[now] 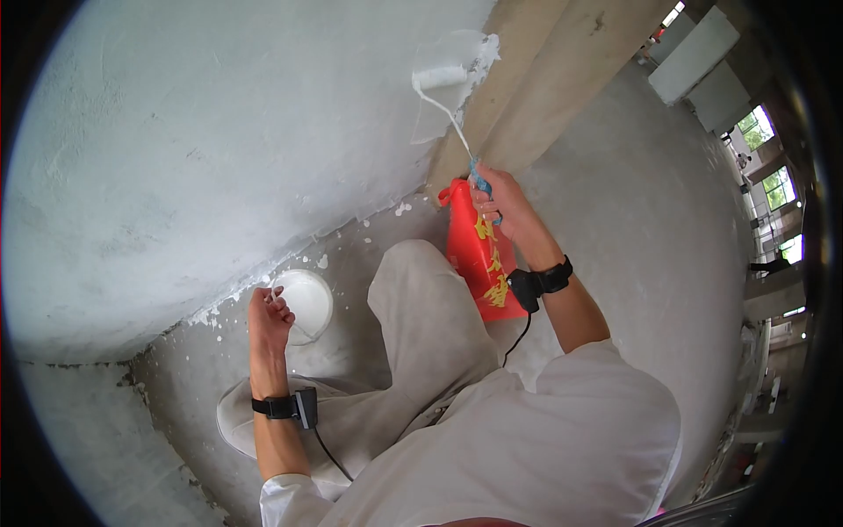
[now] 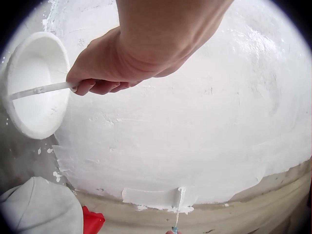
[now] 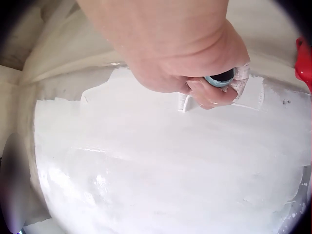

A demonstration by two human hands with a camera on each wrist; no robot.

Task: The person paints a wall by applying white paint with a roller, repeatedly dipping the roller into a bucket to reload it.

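Observation:
My right hand [image 1: 511,204] grips the blue handle of a paint roller [image 1: 441,77]. The roller's white sleeve lies against the wall [image 1: 219,132], close to where the white paint ends at a bare tan strip. Seen from the right wrist, fingers curl round the handle's end [image 3: 222,78] and hide most of the roller. Low on the left, my left hand [image 1: 270,318] holds the thin white handle [image 2: 41,90] of a white bucket [image 1: 309,303]. The bucket is tilted in the left wrist view, with its mouth showing and white inside.
A red bag [image 1: 474,255] with yellow lettering lies beside my bent knee [image 1: 426,290]. White splashes dot the grey floor [image 1: 632,220] along the wall's foot. The unpainted tan strip [image 1: 518,79] runs along the painted wall's edge. Boards [image 1: 698,57] stand far off at upper right.

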